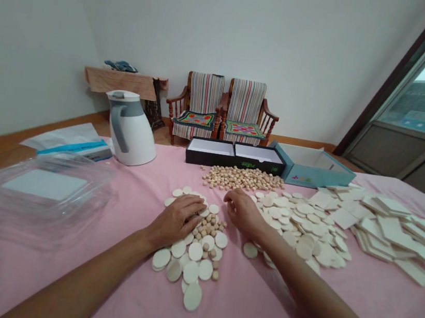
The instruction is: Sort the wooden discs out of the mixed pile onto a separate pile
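Observation:
My left hand (180, 217) lies palm down over a mixed pile, its fingers stretched out across round wooden discs (195, 251) and small wooden cubes (209, 227). Right of that pile, my right hand (243, 210) hovers low over the cloth with loosely bent fingers. Nothing shows between them, though the palm side is hidden. A large heap of pale round discs (305, 247) spreads beside my right wrist and forearm. Just beyond my right hand sits a wide heap of small wooden cubes (243, 177).
Behind the cubes stand a black two-part box (212, 160) and a blue box (304, 175). Flat wooden squares (387, 229) are heaped far right. Leftward are a white jug (133, 133), a clear plastic container (94, 177) and a blue-white carton (96, 152). Pink cloth (124, 293) covers the table.

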A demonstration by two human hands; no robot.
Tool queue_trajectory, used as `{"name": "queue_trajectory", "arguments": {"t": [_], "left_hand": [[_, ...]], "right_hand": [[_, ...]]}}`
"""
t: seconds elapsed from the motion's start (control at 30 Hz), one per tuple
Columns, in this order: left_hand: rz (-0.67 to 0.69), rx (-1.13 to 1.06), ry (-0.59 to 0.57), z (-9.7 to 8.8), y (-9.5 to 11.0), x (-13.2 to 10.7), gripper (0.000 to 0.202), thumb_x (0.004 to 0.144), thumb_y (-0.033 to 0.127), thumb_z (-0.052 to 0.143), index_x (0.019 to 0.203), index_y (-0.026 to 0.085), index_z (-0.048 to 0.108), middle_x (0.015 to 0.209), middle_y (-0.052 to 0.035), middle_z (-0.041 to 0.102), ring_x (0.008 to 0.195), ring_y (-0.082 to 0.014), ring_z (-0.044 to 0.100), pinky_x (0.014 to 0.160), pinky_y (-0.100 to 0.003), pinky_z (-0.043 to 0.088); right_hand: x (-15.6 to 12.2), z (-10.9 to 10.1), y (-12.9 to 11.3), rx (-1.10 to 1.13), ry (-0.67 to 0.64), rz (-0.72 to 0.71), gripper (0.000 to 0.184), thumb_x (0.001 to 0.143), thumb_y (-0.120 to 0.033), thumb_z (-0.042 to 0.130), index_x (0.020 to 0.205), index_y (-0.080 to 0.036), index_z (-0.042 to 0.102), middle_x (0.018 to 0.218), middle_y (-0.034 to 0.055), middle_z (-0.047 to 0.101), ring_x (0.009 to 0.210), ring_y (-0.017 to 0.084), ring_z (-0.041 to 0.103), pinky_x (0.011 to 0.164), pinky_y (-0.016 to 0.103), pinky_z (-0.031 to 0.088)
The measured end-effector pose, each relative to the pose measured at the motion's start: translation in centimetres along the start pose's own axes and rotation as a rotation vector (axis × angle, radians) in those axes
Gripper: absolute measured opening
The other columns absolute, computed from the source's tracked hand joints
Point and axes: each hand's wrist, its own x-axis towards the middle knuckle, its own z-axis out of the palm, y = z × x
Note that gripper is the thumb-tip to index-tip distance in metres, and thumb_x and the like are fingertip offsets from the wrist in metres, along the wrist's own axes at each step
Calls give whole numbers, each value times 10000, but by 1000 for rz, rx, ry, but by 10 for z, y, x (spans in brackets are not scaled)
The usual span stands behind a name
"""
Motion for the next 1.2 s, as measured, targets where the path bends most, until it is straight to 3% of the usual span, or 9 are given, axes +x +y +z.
{"name": "queue_trajectory", "arguments": {"t": [0.2,0.37,0.43,0.63,0.73,1.0,1.2], "left_hand": [[-16,11,-17,0,-1,-2,304,898,265,484,1164,179,603,1224,-116,595,1178,-223,507,1033,-426,404],[-21,9,-13,0,-2,-2,305,896,267,484,1167,188,601,1229,-120,591,1180,-235,507,1028,-444,404],[-24,5,-14,0,-2,-2,307,896,265,483,1168,186,601,1227,-123,590,1179,-235,508,1026,-440,407],[-16,-7,-5,0,-1,-1,298,891,252,490,1157,181,604,1206,-127,602,1167,-237,516,1017,-455,412],[-12,3,-3,1,-2,-1,293,886,247,500,1149,173,606,1208,-127,603,1168,-237,517,1017,-451,415],[-11,1,-1,1,-2,-1,295,883,248,510,1153,174,604,1208,-120,604,1168,-228,516,1020,-432,414],[-52,0,11,-1,0,-2,305,877,240,515,1159,168,604,1240,-127,587,1173,-234,519,1006,-427,429]], "right_hand": [[59,-2,10,-39,99,98,282,781,-36,422,936,-135,636,953,106,593,909,179,538,783,257,381],[60,-8,7,6,230,63,309,796,-53,406,984,-136,638,946,97,618,898,172,550,783,252,388],[47,-14,4,32,151,15,274,770,-49,432,904,-142,652,881,74,640,837,161,562,759,249,393],[6,-28,-3,166,-377,-95,201,672,-67,560,832,-152,646,777,25,659,668,117,563,593,202,387],[-2,-26,-7,157,-436,-123,203,654,-89,577,839,-152,633,765,20,650,648,110,549,566,196,365],[15,-14,1,141,-323,-68,168,646,-70,532,770,-149,612,726,15,621,626,104,510,557,194,341],[55,-9,14,50,96,91,169,692,-59,515,817,-129,605,789,50,619,692,125,518,623,221,356]]}}
